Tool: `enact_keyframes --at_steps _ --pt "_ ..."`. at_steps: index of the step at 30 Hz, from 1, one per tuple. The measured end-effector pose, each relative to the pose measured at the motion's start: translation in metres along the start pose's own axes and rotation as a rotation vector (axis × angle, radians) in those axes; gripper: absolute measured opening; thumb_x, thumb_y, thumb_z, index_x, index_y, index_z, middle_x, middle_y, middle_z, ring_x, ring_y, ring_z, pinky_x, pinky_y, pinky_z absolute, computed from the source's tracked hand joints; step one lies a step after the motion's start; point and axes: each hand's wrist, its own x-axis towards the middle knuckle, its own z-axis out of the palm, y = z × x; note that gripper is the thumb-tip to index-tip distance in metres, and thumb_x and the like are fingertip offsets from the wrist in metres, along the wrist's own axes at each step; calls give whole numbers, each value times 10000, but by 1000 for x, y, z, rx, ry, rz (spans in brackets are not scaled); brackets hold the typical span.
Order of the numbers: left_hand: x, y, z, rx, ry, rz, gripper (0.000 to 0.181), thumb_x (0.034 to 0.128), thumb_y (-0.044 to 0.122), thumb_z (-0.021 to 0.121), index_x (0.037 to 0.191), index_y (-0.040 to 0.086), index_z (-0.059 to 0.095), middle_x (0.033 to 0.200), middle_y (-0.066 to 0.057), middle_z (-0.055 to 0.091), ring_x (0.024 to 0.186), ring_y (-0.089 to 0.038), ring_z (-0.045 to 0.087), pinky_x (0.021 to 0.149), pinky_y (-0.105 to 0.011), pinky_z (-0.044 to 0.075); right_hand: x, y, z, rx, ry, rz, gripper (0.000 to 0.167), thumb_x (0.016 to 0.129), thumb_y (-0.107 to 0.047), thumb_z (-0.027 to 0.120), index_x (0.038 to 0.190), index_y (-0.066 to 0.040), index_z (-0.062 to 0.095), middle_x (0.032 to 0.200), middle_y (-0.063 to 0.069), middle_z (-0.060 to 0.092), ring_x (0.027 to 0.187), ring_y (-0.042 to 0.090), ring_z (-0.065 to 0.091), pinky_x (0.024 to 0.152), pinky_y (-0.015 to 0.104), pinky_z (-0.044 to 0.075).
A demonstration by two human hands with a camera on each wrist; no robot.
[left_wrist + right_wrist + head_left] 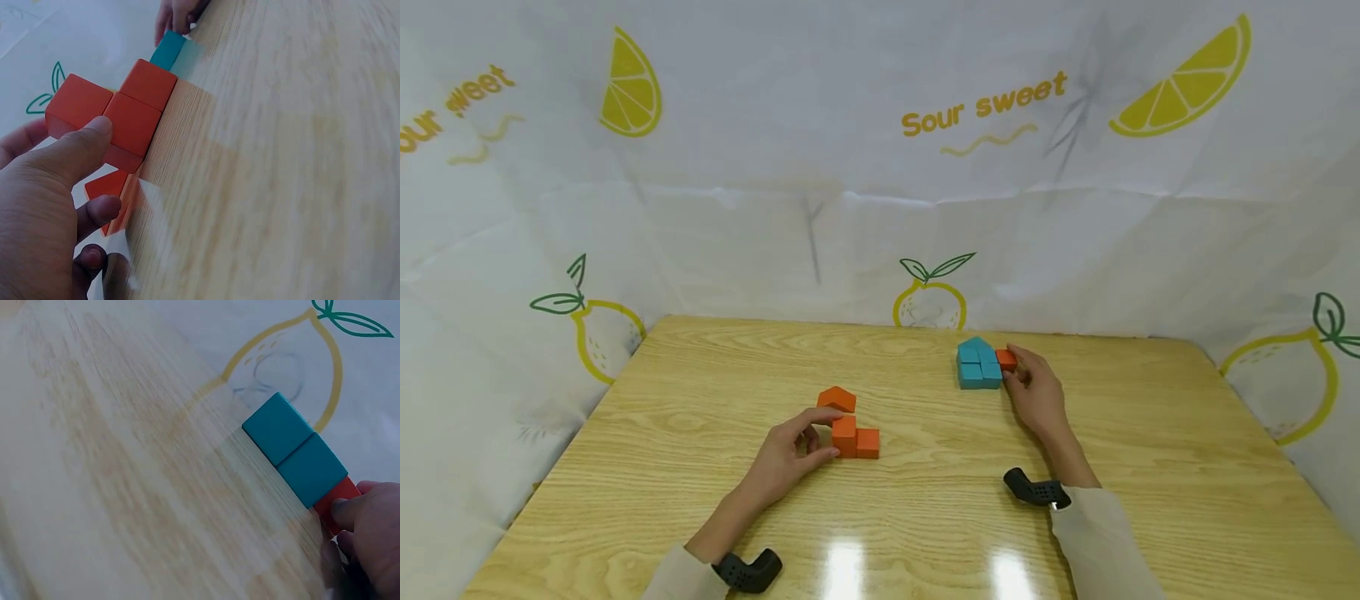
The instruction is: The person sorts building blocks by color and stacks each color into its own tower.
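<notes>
My left hand [790,457] pinches a stack of orange cubes [844,436], thumb in front and index finger behind. The left wrist view shows the thumb on the lower cube [132,122], with the upper cube [78,103] above it. Another orange cube [868,443] touches the stack's right side. Behind it lies an orange peaked block [837,399]. At the back right, my right hand [1037,392] pinches an orange cube [1007,359] against the right side of a group of blue blocks [980,375]. Fingers partly hide that cube in the right wrist view.
The blocks rest on a wood-grain table [925,517]. A white cloth [820,233] printed with lemons hangs behind it and along the sides. Black bands [748,573] circle both wrists.
</notes>
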Motion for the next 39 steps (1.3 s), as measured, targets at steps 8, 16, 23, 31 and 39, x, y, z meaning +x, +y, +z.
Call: enact_keyframes --at_steps 8,16,23,31,39 --pt "0 1 0 2 11 2 444 802 -38 731 1215 58 600 1024 -56 641 632 -248 522 555 -284 448 -2 -2 -2 31 -4 70 406 965 -59 566 1358 1 484 1147 245 558 923 356 564 724 440 433" --pt "0 0 0 -7 8 3 445 803 -46 726 1216 58 599 1031 -59 643 631 -252 518 560 -282 446 -4 -1 -2 62 -4 115 396 966 -62 566 1342 12 467 1238 231 517 983 346 538 787 454 425" --pt "0 0 0 -4 5 0 449 803 -45 726 1218 68 598 1039 -51 644 625 -251 515 560 -280 443 -5 -1 -1 57 29 144 398 954 -80 594 1328 5 489 1221 211 541 953 306 548 764 398 432" --pt "0 1 0 0 6 -4 448 802 -49 725 1217 66 600 1041 -52 645 627 -251 520 564 -284 447 -10 -5 -2 106 103 152 397 956 -97 588 1328 4 495 1232 204 534 943 301 564 707 202 420" --pt "1 1 1 9 17 32 441 791 -54 733 1199 52 604 901 -74 615 624 -250 519 548 -282 444 -13 -5 0 141 155 139 416 959 -125 584 1346 -12 481 1270 191 515 954 297 566 704 136 390"
